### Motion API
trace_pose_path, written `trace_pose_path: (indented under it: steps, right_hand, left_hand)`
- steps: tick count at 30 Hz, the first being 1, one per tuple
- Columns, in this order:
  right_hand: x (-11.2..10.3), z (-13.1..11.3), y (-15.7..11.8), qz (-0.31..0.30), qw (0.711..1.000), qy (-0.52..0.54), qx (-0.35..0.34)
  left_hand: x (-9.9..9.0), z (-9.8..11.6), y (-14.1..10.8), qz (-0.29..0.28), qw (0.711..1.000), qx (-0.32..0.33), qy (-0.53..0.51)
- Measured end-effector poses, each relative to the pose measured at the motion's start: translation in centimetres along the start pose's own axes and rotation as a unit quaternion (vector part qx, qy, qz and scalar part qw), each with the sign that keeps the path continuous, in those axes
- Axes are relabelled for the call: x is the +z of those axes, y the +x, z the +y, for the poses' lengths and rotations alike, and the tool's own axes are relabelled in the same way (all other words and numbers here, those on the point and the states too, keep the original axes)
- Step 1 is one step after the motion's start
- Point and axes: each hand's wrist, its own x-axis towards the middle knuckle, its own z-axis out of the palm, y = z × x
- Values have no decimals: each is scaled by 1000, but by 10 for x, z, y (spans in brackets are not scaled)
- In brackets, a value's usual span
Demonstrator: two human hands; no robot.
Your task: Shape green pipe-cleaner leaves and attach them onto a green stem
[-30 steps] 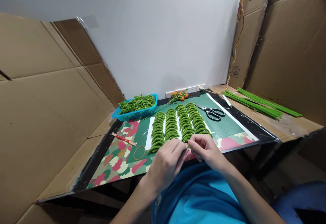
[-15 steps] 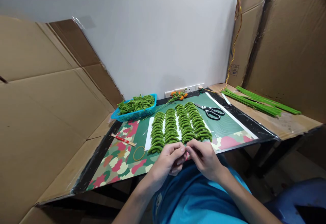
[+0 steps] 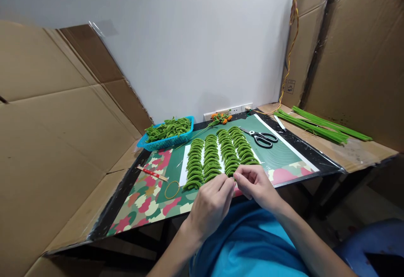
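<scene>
Green chenille loops (image 3: 211,155) lie before us in four columns on a white sheet (image 3: 184,170), reaching from mid-tabletop (image 3: 299,144) toward its front edge. At that front edge our two hands meet, just beyond the near ends of the right-hand columns. Our left hand (image 3: 212,203) is curled with its back upward, fingers closed; our right hand (image 3: 256,186) pinches thumb and forefinger together, right beside the left fingertips. We cannot tell what, if anything, either hand has hold of, since any piece there is too small or hidden.

By the back left corner we have a blue basket (image 3: 167,141) heaped with more green pieces. A sprig of orange flowers (image 3: 221,118) rests along the back edge, and black-handled scissors (image 3: 265,140) lie open-handled toward the right edge. Nearer the left edge are a red-wrapped stick (image 3: 151,172) and a rubber band (image 3: 165,191).
</scene>
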Motion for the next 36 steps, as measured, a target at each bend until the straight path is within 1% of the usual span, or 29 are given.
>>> trace_pose_path:
  steps: [1,2,4,5,8,10,11,13,17,21,24,27,30,32,33,36]
  right_hand:
    - [0,0,0,3,1000,-5,-3]
    - [0,0,0,6,1000,-13,-8]
    - [0,1,-1,12,999,-29,-20]
    - [1,2,-2,16,999,-34,-24]
    - [3,5,-5,45,997,-55,-35]
    - [5,7,-5,76,994,-67,-48]
    - [5,8,-6,89,992,-69,-53]
    - [6,10,-5,109,990,-69,-59]
    - [7,9,-3,131,987,-67,-59]
    - [7,7,-1,128,988,-67,-50]
    - [6,8,-4,126,985,-99,-59]
    - [7,12,-9,100,975,-169,-107]
    - [8,18,-11,66,947,-250,-188]
    - [9,20,-12,74,932,-273,-225]
    - [9,21,-12,86,929,-276,-232]
    - [9,20,-11,112,922,-288,-231]
  left_hand:
    - [1,0,0,3,1000,5,1]
    - [1,0,0,2,1000,-12,-17]
    - [0,2,0,-11,992,-86,-88]
    - [0,3,0,-17,983,-130,-129]
    - [-2,4,0,-35,935,-242,-258]
    - [-2,1,-1,-54,900,-279,-331]
    - [-1,-1,-1,-65,888,-286,-355]
    - [0,-5,-1,-86,876,-283,-380]
    - [3,-11,-2,-110,871,-267,-397]
    - [7,-13,0,-110,869,-263,-404]
    - [7,-16,0,-100,848,-276,-441]
    - [5,-19,-1,-75,823,-292,-482]
    - [1,-20,-2,-78,813,-291,-498]
    - [0,-19,-3,-84,812,-288,-501]
    - [0,-19,-3,-83,811,-289,-503]
    - [2,-20,-6,-79,810,-291,-503]
